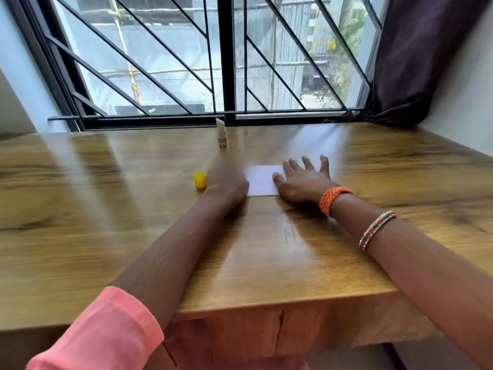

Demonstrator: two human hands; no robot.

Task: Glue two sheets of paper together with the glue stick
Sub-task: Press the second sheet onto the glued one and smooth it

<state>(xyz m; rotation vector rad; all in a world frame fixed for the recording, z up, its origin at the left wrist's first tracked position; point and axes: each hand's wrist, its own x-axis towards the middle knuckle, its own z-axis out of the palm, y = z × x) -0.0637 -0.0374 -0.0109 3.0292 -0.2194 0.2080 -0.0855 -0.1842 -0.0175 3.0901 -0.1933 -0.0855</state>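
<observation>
A white sheet of paper point(262, 180) lies flat on the wooden table point(266, 263), and I cannot tell whether it is one sheet or two stacked. My right hand point(301, 180) rests palm down on its right part with the fingers spread. The glue stick point(222, 140) stands upright and uncapped just beyond the paper's left end. Its yellow cap point(200, 180) sits on the table to the left. My left hand point(226, 182) is motion-blurred over the paper's left edge, directly below the glue stick. Its fingers are too smeared to show whether they touch the stick.
A barred window point(226, 62) runs along the table's far edge. A dark curtain point(416, 62) hangs at the back right. The table's front edge point(280, 303) is close to my body.
</observation>
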